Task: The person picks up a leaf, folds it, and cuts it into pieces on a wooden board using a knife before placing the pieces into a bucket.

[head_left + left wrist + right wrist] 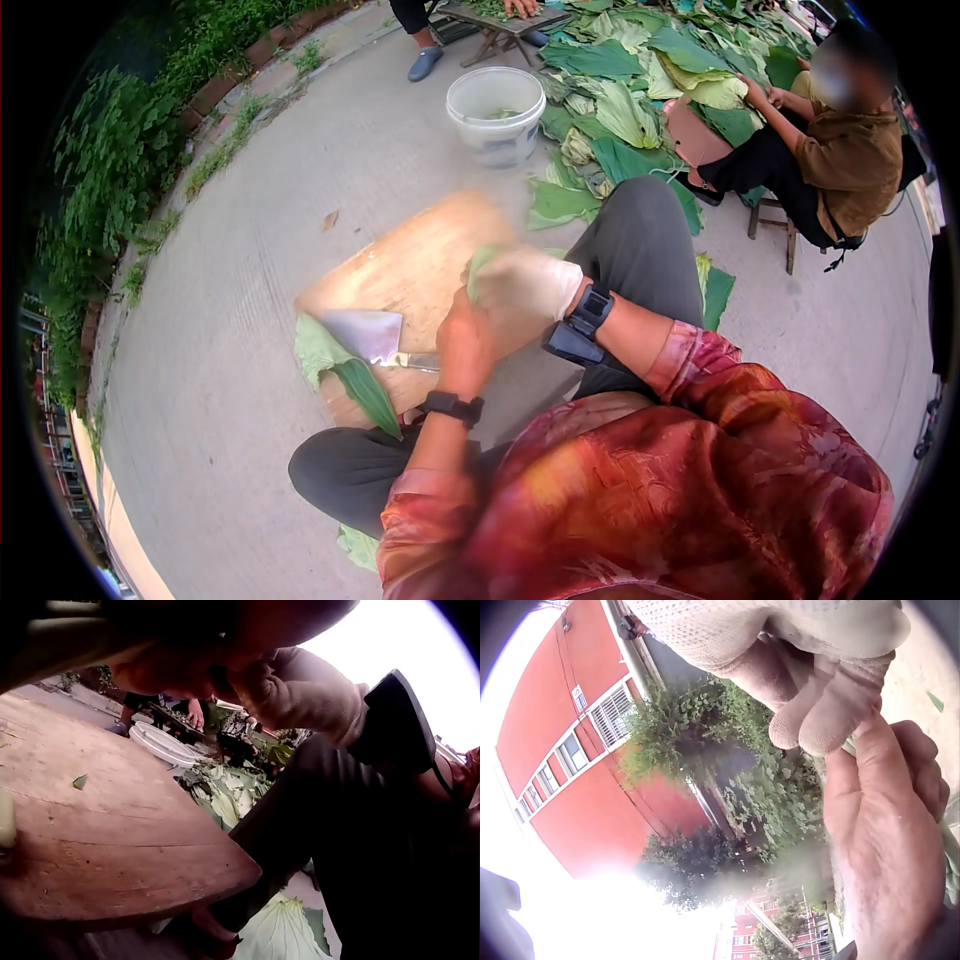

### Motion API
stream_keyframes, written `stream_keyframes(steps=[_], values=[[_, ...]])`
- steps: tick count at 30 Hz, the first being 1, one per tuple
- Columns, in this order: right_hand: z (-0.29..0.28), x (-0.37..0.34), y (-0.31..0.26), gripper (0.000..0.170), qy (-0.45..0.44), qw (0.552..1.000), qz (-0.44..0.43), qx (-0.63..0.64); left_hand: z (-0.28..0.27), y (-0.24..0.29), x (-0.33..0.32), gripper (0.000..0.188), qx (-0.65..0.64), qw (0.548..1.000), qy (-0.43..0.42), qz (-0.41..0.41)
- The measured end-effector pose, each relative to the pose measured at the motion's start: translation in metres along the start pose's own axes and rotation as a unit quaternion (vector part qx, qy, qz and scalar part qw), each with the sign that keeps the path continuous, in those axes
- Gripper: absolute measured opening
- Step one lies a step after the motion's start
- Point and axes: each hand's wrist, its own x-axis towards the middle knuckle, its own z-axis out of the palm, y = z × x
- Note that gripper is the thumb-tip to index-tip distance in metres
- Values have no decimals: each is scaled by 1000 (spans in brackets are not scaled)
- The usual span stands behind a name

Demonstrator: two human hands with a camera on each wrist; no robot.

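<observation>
Left hand (466, 343), bare, gripping green leaf (481, 273) above wooden board (400, 268); right hand (528, 284), white-gloved, pinching same leaf, fingers curled. Cleaver (368, 335) lying flat on board, handle pointing toward board's near edge. Loose leaf (317, 347) lying across board's left edge. White bucket (497, 140) standing beyond board; leaf pile (622, 112) spreading beyond board, farther right.

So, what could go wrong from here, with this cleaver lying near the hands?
The cleaver lies on the wooden board, its handle close to the bare left hand; a careless reach might cause a cut. The pale leaf overhanging the board's edge could slide to the ground.
</observation>
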Motion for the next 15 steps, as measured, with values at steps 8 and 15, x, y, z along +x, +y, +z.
stream_keyframes(steps=[8,15], values=[[20,-5,-27,42,-90,979,-24,-184,-34,3,-3,27,-378,894,-153,-185],[16,0,-5,38,12,985,-36,-166,-33,18,-13,25,-359,914,-68,-176]])
